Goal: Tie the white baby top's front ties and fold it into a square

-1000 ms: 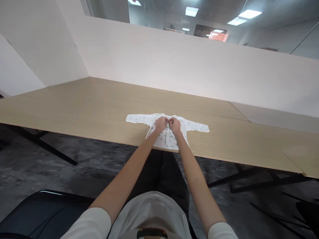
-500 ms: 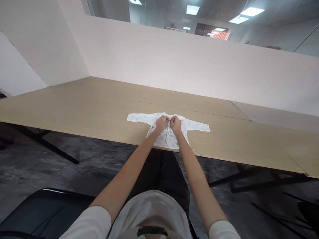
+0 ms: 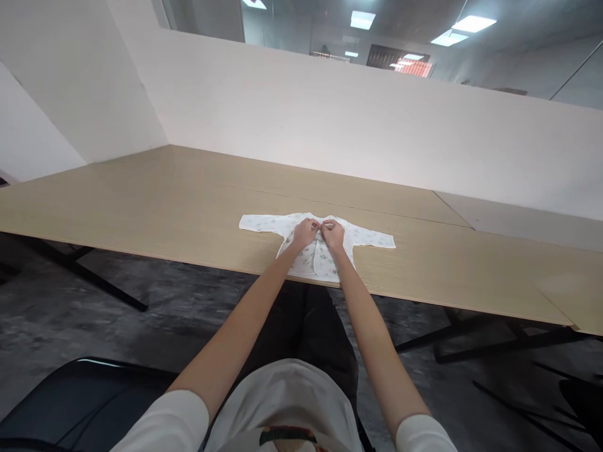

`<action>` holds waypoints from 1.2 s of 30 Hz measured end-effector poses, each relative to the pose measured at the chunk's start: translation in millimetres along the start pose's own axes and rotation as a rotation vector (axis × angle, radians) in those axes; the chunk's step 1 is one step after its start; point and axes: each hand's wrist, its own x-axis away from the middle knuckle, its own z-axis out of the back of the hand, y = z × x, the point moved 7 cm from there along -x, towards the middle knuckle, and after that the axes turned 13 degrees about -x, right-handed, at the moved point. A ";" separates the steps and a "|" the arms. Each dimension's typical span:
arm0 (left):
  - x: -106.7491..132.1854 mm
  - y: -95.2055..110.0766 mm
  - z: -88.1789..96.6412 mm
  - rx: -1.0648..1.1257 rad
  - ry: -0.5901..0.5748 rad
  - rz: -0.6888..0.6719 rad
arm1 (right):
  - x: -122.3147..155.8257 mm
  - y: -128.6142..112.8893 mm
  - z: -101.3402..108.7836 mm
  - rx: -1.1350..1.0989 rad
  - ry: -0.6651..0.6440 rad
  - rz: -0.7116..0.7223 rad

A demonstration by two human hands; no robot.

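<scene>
A small white printed baby top [image 3: 313, 262] is laid out flat on a pale wooden table [image 3: 141, 201], close to the near edge, with its sleeves [image 3: 372, 238] spread wide. The left hand [image 3: 305, 233] and right hand [image 3: 333, 235] are brought together at the neckline [image 3: 321, 224], pressed close; a pinch on the cloth is suggested, but what is held is too small to tell. The thin fabric is judged light, soft and easily rucked, so it is best taken at the neckline.
</scene>
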 end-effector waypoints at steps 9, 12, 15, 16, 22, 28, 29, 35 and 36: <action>-1.3 -1.6 -3.7 0.054 0.007 -0.045 | 1.9 5.1 -1.6 -0.301 -0.003 -0.123; -0.5 -1.3 -3.1 0.047 0.007 -0.043 | 2.2 4.7 0.5 -0.358 0.028 -0.160; 0.3 -0.6 -3.1 0.043 -0.006 -0.034 | 1.8 5.4 2.0 -0.350 0.048 -0.184; 0.6 -0.4 -3.2 0.044 -0.006 -0.033 | 1.5 6.2 2.0 -0.342 0.051 -0.190; -0.5 -1.0 -4.9 0.102 0.014 -0.045 | -2.4 11.2 1.1 -0.357 0.055 -0.174; 3.6 -1.9 -0.6 0.052 -0.067 -0.097 | -6.8 19.7 8.8 -0.514 0.198 -0.242; 6.3 -1.4 0.8 0.016 -0.076 -0.116 | -7.4 20.8 9.3 -0.542 0.214 -0.252; 19.4 -3.6 7.2 -0.027 -0.024 -0.142 | -5.7 15.7 3.4 -0.421 0.083 -0.187; 19.9 -4.0 6.5 -0.023 -0.028 -0.147 | -3.1 13.1 1.3 -0.354 0.026 -0.161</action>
